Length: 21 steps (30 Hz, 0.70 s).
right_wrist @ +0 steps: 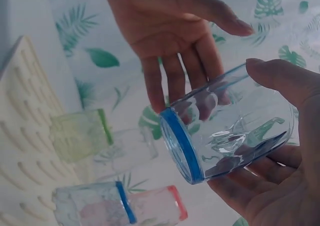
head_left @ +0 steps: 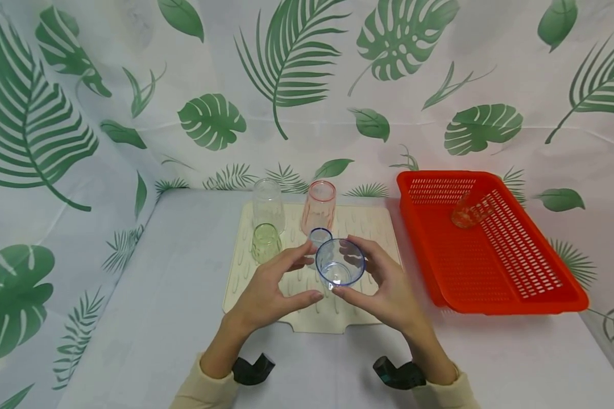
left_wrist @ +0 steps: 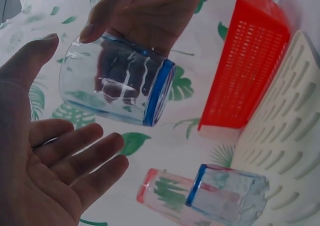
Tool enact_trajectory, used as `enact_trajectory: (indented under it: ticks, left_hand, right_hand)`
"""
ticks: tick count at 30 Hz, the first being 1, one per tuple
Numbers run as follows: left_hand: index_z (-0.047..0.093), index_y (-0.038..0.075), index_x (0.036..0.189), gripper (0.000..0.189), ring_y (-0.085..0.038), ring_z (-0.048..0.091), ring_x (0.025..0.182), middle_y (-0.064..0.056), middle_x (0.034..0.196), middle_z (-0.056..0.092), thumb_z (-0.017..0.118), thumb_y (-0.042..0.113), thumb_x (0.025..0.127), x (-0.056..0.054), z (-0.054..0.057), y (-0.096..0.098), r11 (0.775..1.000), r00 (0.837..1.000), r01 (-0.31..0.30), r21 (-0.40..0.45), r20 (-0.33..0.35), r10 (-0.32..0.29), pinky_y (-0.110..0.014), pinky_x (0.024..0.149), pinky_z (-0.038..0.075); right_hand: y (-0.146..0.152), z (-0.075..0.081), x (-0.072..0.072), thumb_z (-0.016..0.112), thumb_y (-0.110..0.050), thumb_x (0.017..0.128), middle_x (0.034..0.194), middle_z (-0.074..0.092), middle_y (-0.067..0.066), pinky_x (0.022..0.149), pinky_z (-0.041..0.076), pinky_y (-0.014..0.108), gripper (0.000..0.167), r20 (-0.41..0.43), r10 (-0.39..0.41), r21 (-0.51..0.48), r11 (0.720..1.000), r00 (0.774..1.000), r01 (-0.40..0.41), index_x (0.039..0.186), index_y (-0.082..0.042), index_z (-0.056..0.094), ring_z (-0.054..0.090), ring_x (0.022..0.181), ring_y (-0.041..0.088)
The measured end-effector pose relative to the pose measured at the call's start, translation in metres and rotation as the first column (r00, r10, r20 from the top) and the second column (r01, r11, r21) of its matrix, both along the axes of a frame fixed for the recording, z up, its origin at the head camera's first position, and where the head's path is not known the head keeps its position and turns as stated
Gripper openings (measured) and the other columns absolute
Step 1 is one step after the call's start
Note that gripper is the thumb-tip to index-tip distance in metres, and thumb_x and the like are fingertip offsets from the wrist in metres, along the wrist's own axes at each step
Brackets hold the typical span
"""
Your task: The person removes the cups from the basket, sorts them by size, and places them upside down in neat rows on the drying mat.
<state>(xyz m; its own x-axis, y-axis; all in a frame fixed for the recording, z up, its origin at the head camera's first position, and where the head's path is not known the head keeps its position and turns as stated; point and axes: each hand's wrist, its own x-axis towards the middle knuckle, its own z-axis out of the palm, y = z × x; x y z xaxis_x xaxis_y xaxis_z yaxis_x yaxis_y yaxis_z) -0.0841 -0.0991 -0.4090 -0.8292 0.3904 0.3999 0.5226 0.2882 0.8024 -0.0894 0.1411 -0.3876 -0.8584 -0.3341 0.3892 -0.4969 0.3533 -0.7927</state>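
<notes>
My right hand (head_left: 393,292) grips a clear glass with a blue rim (head_left: 340,272) above the drain board, thumb on one side and fingers on the other. Beside it my left hand (head_left: 267,289) is spread, fingers and thumb apart; the left wrist view shows a gap between it and the glass. On the cream drain board (head_left: 358,315) stand a smaller blue-rimmed glass (head_left: 319,234), partly hidden behind the held glass, and a green glass (head_left: 266,245). Behind them are a tall clear glass (head_left: 268,199) and a tall pink-rimmed glass (head_left: 319,205).
A red plastic basket (head_left: 424,258) with slotted sides stands to the right of the drain board. A clear, reddish-looking glass (head_left: 465,215) lies inside it near the far end. Behind the table hangs a leaf-patterned cloth (head_left: 317,130).
</notes>
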Motion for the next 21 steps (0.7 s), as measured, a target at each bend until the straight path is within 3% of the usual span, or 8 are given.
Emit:
enact_trajectory:
  ticks: [3,6,15,21]
  left_hand:
    - [0.041,0.015,0.154,0.082,-0.018,0.063,0.125,-0.002,0.144,0.058,0.081,0.025,0.084,0.0019,0.0022,0.0002,1.0,1.0,0.005,0.005,0.0,-0.005,-0.035,0.106,0.053]
    - [0.042,0.013,0.153,0.081,-0.018,0.064,0.123,-0.004,0.143,0.059,0.081,0.025,0.083,0.0028,0.0028,0.0003,1.0,1.0,0.002,-0.001,-0.011,-0.002,-0.034,0.105,0.054]
    - [0.049,0.009,0.148,0.078,-0.016,0.064,0.119,-0.003,0.134,0.062,0.084,0.024,0.08,0.0011,0.0012,0.0,1.0,0.998,0.012,-0.007,-0.064,-0.012,-0.032,0.102,0.056]
    - [0.05,0.011,0.146,0.076,-0.015,0.063,0.118,-0.004,0.13,0.063,0.085,0.023,0.08,0.0009,0.0009,-0.0006,1.0,0.997,0.025,0.004,-0.074,-0.024,-0.031,0.101,0.056]
  right_hand:
    - [-0.0017,-0.001,0.0013,0.088,-0.006,0.072,0.14,0.06,0.008,0.105,0.05,0.046,0.084,0.042,0.036,-0.021,0.999,0.998,-0.035,0.145,-0.014,0.048,0.061,0.126,0.022]
    - [-0.0033,-0.0021,0.002,0.088,-0.007,0.072,0.142,0.059,0.008,0.105,0.05,0.047,0.084,0.068,0.082,-0.054,0.995,0.994,-0.078,0.146,-0.017,0.048,0.06,0.127,0.02]
    - [-0.0073,-0.0068,0.0023,0.087,-0.003,0.074,0.14,0.057,0.01,0.106,0.05,0.026,0.082,0.092,0.177,-0.089,0.982,0.98,-0.169,0.146,-0.009,0.047,0.058,0.127,0.016]
    - [-0.0071,-0.0081,0.001,0.086,-0.001,0.075,0.138,0.057,0.013,0.104,0.051,0.023,0.08,0.079,0.22,-0.116,0.971,0.972,-0.211,0.145,-0.006,0.047,0.058,0.124,0.014]
